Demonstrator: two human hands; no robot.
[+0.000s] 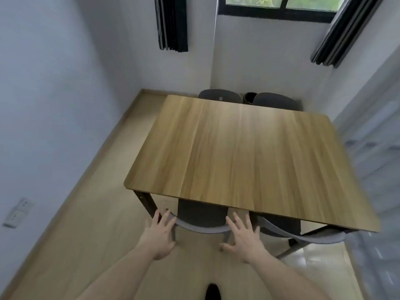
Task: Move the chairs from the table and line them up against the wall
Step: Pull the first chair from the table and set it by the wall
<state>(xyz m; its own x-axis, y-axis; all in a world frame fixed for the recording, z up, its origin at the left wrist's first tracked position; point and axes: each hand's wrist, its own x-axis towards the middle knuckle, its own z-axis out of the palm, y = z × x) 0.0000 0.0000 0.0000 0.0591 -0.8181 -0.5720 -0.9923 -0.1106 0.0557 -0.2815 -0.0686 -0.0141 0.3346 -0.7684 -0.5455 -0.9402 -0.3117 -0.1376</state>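
While no writing readable, hands spread: left hand (160,233), right hand (243,238) at near chair (202,221) backrest.

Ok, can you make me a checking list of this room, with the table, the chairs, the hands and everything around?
Surface: wooden table, top bare.
Job's things: near left chair and near right chair tucked under the table; far left chair and far right chair behind it.
Clutter: dark bin between the far chairs.
Grips: left hand and right hand, fingers spread, at the near left chair's backrest; contact unclear.
Cables: nothing seen; wall sockets on the left.
Surroundings: window, dark curtains, wood floor.
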